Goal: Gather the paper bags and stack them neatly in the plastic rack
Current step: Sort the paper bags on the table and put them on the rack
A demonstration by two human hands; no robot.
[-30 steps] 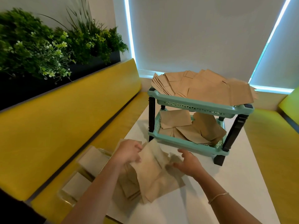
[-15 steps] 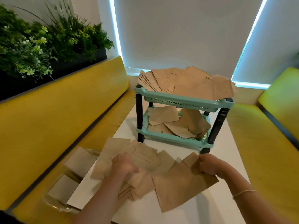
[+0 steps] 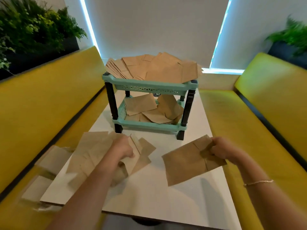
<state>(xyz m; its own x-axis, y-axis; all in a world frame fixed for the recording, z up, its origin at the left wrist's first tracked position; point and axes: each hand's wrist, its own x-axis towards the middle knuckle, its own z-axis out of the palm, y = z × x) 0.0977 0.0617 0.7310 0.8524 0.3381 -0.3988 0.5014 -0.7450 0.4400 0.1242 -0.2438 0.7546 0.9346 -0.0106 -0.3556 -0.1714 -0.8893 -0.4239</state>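
Here, the right hand pinches one bag by its far edge; the left hand grips a pile at the counter's left edge, bare counter between them. The rack stands beyond, already holding bags.

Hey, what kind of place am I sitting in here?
Probably a cafe or restaurant booth: yellow padded benches flank a narrow white table, with planters of greenery behind the seat backs and drawn window blinds.
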